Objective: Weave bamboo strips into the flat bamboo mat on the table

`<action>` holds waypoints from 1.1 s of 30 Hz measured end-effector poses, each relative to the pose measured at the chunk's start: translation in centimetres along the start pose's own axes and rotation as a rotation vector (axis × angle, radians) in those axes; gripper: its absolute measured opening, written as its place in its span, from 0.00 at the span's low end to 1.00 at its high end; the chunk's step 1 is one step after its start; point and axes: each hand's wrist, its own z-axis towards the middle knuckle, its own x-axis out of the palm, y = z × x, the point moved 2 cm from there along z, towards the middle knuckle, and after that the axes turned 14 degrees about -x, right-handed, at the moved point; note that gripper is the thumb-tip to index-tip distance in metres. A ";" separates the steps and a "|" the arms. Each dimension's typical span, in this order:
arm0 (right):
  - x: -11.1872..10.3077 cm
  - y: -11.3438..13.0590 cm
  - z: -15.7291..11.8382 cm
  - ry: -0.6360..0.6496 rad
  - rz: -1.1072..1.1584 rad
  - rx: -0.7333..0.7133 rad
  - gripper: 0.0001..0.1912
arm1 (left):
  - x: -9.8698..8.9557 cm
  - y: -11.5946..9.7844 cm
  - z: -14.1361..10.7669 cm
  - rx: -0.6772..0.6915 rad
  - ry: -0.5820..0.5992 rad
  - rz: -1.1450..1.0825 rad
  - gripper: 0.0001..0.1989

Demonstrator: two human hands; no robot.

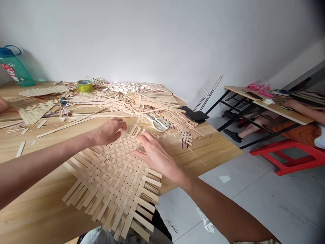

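Note:
A woven mat of pale flat strips [116, 169] lies on the wooden table [33, 193], its lower corner reaching past the front edge. Loose strip ends stick out around its sides. My left hand [109, 131] is over the mat's far left part with its fingers curled together; what they hold, if anything, is hidden. On the far right part, my right hand [153, 152] rests with thumb and fingers apart, touching the weave. White-handled scissors [160, 124] lie just beyond my right hand.
Heaped loose strips [152, 101], green-yellow tape [85, 86], a bottle [17, 69] and a black object [195, 114] lie farther back. Another person's hand [3, 104] is at the left edge. Rightward are a red stool [291, 154] and a second table [291, 113] with a person.

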 end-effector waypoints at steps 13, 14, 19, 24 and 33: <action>3.4 -0.3 0.9 -0.082 0.006 0.070 0.23 | 2.9 1.1 0.1 0.064 -0.141 0.035 0.09; 3.4 -0.4 0.9 -0.084 0.016 0.079 0.24 | 3.0 1.2 0.2 0.070 -0.147 0.031 0.10; 3.7 -0.6 1.0 -0.101 0.032 0.105 0.25 | 3.4 1.3 0.5 0.104 -0.161 0.014 0.09; 3.9 -0.8 1.0 -0.097 0.043 0.117 0.25 | 3.5 1.0 0.6 0.123 -0.169 -0.014 0.09; 4.0 -1.0 1.0 -0.106 0.052 0.120 0.29 | 3.5 0.6 0.7 0.112 -0.163 0.007 0.11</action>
